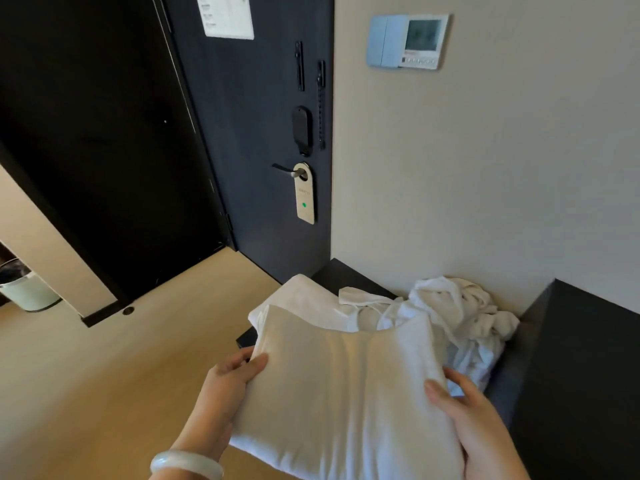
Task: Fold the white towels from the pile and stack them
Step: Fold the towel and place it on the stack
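Observation:
I hold a folded white towel (pixel 346 393) in front of me with both hands. My left hand (pixel 228 382) grips its left edge, thumb on top and fingers underneath. On the right edge, my right hand (pixel 471 420) grips the same way. Just beyond it a second folded white towel (pixel 304 299) lies on the dark bench (pixel 343 271). To the right, against the wall, sits a crumpled pile of white towels (pixel 460 317).
A dark cabinet (pixel 588 375) rises at the right of the bench. The dark door (pixel 263 133) with a handle and a hanging tag (pixel 305 195) stands ahead. A pale bin (pixel 24 285) is at the far left on the wooden floor (pixel 104 375).

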### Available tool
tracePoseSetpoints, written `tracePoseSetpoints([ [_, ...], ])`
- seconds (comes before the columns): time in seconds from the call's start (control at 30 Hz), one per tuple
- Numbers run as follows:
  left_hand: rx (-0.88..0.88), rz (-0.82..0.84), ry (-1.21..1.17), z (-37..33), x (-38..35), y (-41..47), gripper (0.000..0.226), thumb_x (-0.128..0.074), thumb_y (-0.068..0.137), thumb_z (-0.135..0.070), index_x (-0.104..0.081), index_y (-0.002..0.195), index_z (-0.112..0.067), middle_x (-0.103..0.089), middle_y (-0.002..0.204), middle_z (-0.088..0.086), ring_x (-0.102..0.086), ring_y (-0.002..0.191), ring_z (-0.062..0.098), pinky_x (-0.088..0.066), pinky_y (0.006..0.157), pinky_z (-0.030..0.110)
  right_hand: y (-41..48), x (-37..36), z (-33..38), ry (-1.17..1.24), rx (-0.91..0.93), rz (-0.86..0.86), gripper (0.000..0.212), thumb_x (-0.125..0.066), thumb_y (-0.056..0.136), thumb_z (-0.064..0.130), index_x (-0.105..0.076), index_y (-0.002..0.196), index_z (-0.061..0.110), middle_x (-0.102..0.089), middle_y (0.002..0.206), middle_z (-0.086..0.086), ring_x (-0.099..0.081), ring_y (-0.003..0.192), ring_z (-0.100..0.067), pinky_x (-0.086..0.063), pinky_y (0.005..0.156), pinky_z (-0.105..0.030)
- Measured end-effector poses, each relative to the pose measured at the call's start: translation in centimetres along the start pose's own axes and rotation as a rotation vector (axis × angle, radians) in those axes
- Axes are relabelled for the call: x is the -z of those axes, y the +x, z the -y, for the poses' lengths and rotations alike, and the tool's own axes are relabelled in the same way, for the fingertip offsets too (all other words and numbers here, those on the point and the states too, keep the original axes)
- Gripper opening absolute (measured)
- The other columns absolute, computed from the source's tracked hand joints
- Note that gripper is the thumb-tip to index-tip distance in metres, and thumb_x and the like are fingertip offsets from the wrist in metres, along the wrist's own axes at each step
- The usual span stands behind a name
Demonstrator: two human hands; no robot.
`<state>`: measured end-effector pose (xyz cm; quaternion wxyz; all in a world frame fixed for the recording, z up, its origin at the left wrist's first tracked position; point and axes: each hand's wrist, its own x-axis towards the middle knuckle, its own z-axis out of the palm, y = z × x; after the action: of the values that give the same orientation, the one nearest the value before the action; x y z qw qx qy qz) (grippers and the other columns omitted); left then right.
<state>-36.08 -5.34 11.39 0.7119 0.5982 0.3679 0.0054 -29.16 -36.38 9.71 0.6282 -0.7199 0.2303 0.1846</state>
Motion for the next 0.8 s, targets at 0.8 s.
tracePoseSetpoints([
  [0.8,0.098,0.079,0.367,-5.4,0.7,30.9,0.038,-0.074,0.086,-0.018,-0.066,0.123,-0.015,-0.071,0.110,0.015,-0.068,0.097,0.037,-0.051,0.096,0.053,17.9,-18.0,-2.9,0.102,-0.171,-0.122,0.047,-0.071,0.088,0.011,-0.058,0.132,0.024,-0.067,0.097,-0.018,-0.067,0.091,-0.029,-0.053,0.079,-0.040],
])
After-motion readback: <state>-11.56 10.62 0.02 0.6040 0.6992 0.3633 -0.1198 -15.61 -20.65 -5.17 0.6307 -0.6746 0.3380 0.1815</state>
